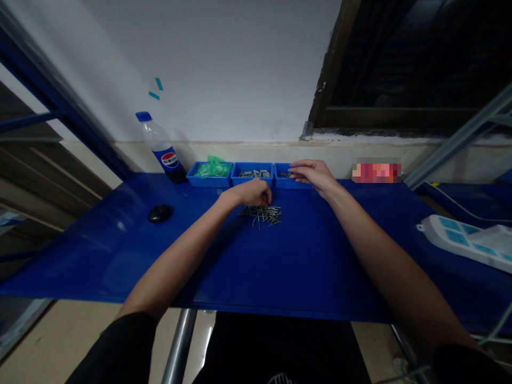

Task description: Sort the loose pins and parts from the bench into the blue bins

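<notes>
A loose pile of thin brass-coloured screws [266, 215] lies on the blue tabletop. My left hand [255, 192] is at the pile's far edge, with its fingers curled downward and closed together; whatever they pinch is hidden. To the right, my right hand [316, 175] hovers at the right blue bin [294, 183], its fingers stretched out and slightly apart. Some thin dark pieces show inside that bin, partly covered by the hand. Beside it, the middle blue bin [250, 180] holds small silvery metal pieces. Green plastic packets [212, 168] fill the left blue bin [208, 181].
A cola bottle [170, 154] stands at the back left, with a black computer mouse [159, 213] in front of it. At the right lies a white power strip [460, 237]. A blurred-out red item [376, 172] is by the wall.
</notes>
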`<state>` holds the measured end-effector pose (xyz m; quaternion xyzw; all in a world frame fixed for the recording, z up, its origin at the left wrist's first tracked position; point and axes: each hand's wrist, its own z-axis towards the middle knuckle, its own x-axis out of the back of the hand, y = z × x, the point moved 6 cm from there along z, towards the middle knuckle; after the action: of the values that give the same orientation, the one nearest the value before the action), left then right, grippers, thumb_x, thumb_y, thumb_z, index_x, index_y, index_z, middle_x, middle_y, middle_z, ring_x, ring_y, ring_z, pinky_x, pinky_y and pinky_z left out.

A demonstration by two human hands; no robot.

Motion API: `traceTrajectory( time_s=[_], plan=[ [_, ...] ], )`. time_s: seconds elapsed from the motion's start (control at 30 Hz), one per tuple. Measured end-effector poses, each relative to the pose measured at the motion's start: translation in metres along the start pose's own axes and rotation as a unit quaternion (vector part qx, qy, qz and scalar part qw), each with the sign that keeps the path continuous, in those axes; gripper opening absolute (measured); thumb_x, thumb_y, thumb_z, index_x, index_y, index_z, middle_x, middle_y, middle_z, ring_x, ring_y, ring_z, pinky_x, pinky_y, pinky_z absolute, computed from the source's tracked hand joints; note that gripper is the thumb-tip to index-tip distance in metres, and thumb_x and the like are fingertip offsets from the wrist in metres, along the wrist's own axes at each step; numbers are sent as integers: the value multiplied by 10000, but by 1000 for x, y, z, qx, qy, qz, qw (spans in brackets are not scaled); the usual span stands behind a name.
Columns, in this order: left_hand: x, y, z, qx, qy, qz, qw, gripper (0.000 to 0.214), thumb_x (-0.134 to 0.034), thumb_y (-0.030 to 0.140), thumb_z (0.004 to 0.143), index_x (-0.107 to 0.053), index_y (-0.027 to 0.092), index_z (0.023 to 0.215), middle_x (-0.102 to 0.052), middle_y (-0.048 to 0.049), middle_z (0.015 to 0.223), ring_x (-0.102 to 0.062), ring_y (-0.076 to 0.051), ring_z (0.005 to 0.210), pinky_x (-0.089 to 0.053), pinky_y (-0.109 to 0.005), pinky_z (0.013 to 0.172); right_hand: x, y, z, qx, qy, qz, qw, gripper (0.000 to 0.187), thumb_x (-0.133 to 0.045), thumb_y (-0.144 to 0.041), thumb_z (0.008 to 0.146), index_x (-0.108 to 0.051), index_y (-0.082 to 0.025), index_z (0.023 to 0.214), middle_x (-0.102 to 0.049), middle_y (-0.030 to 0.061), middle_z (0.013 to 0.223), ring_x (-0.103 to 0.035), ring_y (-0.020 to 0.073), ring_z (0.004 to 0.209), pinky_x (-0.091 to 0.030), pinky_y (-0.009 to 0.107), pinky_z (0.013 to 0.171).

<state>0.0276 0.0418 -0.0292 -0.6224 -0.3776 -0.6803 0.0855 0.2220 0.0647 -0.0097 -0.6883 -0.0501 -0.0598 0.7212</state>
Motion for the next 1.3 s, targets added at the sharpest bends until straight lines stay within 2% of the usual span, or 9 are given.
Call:
traceTrajectory(
  time_s=[0.2,0.37,0.47,0.57,0.67,0.8,0.97,1.13,1.3],
  plan=[
    [-3,2,0,-6,-2,28,1000,178,-664,83,782,-792,152,883,-779,-42,785,-694,-138,694,-488,-238,653,-5,-1,-5,-8,-18,-1,1000,138,-797,-189,774,-792,-165,911,-814,104,978,-762,178,811,-583,255,683],
    [-4,5,0,27,-20,41,999,145,-671,111,803,-762,111,916,-763,-64,829,-668,-142,713,-475,-253,666,-7,0,-5,-16,-21,-6,1000,133,-796,-192,779,-795,-168,909,-817,98,982,-760,166,798,-573,243,670],
    [-1,7,0,21,-16,35,999,125,-662,114,810,-751,110,897,-757,-69,839,-667,-147,740,-473,-260,696,-8,0,-5,-18,-26,-7,999,118,-791,-182,788,-796,-174,906,-818,96,983,-759,162,795,-573,241,670],
    [7,10,-2,7,17,14,1000,120,-640,121,822,-739,110,888,-751,-71,827,-662,-146,740,-463,-258,703,-7,1,-5,-19,-31,-10,999,104,-765,-175,823,-799,-176,922,-820,94,977,-755,155,788,-573,241,674],
    [18,12,-4,-1,81,1,997,140,-619,136,840,-730,110,921,-749,-67,821,-644,-135,709,-448,-260,694,-8,2,-4,-24,-43,-28,998,93,-741,-194,871,-806,-177,936,-817,94,929,-738,146,750,-569,248,666],
    [25,15,-4,-4,137,-27,990,145,-591,145,856,-710,106,928,-744,-77,825,-642,-133,703,-450,-265,689,-16,4,-6,-34,-105,-51,993,88,-765,-267,887,-812,-192,883,-808,91,860,-722,150,721,-569,257,645],
    [27,18,-5,-2,173,-48,984,123,-622,198,855,-699,117,907,-705,-50,739,-623,-123,656,-450,-259,659,-26,8,-10,-27,-173,-16,984,69,-842,-255,802,-808,-196,810,-794,76,801,-724,155,709,-593,271,679],
    [29,17,-6,4,190,-64,980,117,-642,216,853,-704,123,889,-699,-40,715,-628,-121,650,-455,-253,646,-26,10,-11,-45,-183,1,982,128,-879,-278,748,-802,-188,795,-798,87,803,-742,171,709,-601,277,650],
    [28,14,-4,21,199,-56,978,106,-671,208,838,-709,113,868,-703,-39,705,-625,-118,649,-449,-243,644,-29,8,-17,-43,-209,7,977,188,-896,-284,710,-813,-188,849,-803,91,833,-758,192,760,-615,300,691]
  ],
)
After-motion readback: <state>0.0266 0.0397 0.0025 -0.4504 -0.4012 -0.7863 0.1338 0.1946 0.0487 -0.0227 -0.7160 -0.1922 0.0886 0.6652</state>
